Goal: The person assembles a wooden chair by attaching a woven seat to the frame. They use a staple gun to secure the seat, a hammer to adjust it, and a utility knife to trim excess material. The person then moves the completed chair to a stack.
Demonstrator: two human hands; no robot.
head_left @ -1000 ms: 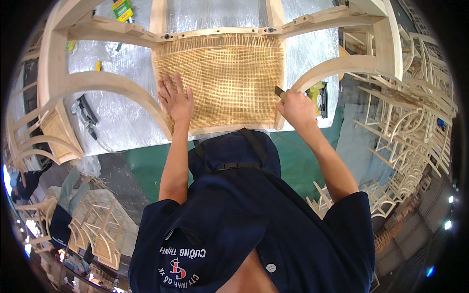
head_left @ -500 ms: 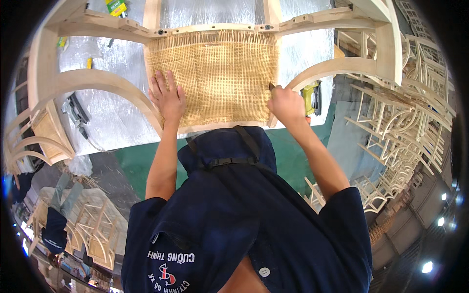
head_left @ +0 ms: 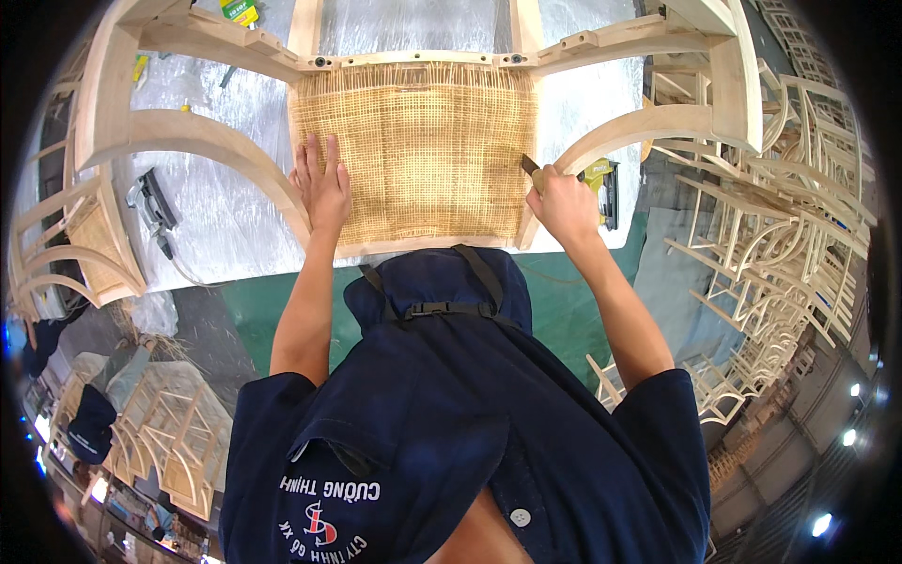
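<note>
A woven cane sheet (head_left: 423, 155) lies across the backrest of a pale wooden chair frame (head_left: 216, 141), with loose strand ends along its far edge. Flat on the sheet's left border rests my left hand (head_left: 326, 188), fingers stretched out and touching the cane and the side rail. My right hand (head_left: 567, 202) is closed round the yellowish handle of a flat-bladed hand tool (head_left: 529, 165). Its short dark blade points at the right edge of the cane, beside the right rail. Whether the blade touches the cane, I cannot tell.
A yellow-green nail gun (head_left: 606, 193) lies just right of my right hand, partly behind the curved arm. Another nail gun (head_left: 155, 207), grey and black, with a hose, lies left on the plastic-covered table (head_left: 225, 202). Wooden chair frames (head_left: 780, 216) are stacked at right.
My right hand has shifted slightly right and toward me with the tool, whose blade shows more now. The left hand stays on the cane. The view has shifted a little.
</note>
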